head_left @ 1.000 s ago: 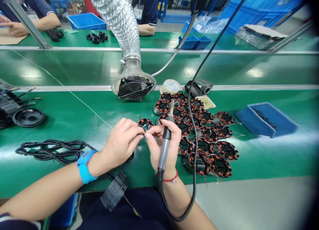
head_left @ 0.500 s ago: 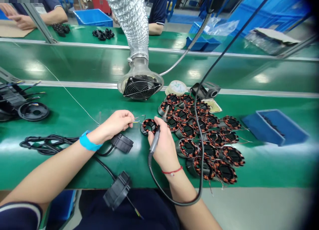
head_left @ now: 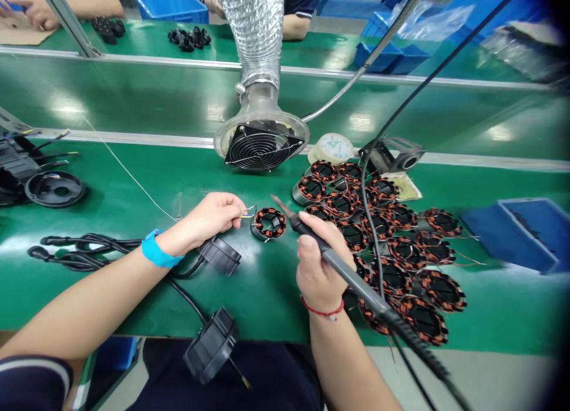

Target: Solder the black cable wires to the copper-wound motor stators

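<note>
My left hand (head_left: 219, 217) pinches the thin coloured wires (head_left: 246, 215), their ends beside a single copper-wound stator (head_left: 268, 224) on the green bench. My right hand (head_left: 323, 256) is wrapped round a soldering iron (head_left: 327, 253). Its tip points up and left, just above and right of that stator, apart from it. Under my left wrist lies a black plastic housing (head_left: 221, 256) on a black cable. Another black housing (head_left: 212, 347) with wire ends hangs at the bench's front edge.
Several stators (head_left: 378, 227) stand grouped on the right, by a blue bin (head_left: 525, 233). A fume-extraction fan (head_left: 262, 146) hangs above the bench. Coiled black cables (head_left: 84, 250) lie at left. A tape roll (head_left: 332, 148) and an iron holder (head_left: 403, 152) sit behind. Co-workers' arms (head_left: 95, 4) show across.
My right hand has left the single stator and moved right and down. The soldering iron has swung round, its tip now toward the stator. My left hand keeps its pinch. The view has shifted slightly.
</note>
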Available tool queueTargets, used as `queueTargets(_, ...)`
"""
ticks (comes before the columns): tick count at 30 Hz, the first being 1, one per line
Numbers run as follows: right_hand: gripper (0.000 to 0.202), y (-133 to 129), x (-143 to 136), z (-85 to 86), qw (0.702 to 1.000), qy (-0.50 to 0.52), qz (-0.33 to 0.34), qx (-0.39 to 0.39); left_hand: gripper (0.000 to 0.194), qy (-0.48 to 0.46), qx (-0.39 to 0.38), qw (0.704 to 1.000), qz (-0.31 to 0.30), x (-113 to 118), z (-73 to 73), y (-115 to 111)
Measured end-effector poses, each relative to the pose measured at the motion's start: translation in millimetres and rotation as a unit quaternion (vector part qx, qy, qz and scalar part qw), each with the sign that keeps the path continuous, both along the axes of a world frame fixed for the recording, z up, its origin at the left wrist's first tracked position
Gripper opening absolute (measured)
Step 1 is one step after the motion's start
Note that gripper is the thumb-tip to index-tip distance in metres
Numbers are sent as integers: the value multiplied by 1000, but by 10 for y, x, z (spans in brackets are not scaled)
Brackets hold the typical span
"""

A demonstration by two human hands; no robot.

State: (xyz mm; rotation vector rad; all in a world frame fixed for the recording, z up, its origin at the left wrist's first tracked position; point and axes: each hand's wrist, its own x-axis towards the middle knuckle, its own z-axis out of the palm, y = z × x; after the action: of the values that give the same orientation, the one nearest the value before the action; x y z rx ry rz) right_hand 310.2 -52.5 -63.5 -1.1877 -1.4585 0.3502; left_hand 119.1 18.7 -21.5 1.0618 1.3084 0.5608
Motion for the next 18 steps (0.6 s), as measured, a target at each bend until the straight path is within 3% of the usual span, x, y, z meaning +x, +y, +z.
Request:
queueTargets(6, 18, -90, 6, -158, 999, 47, 21, 8, 15, -5, 8, 1000, -8, 20, 15, -20)
queueTargets(12, 19, -84, -7, -114, 998, 51, 24, 11, 13, -6, 11, 1000, -8, 13, 12, -33)
queueTargets(18, 22, -94, -36, -108, 992, 117, 32, -23, 17, -4, 1, 1000, 4, 50, 69, -27)
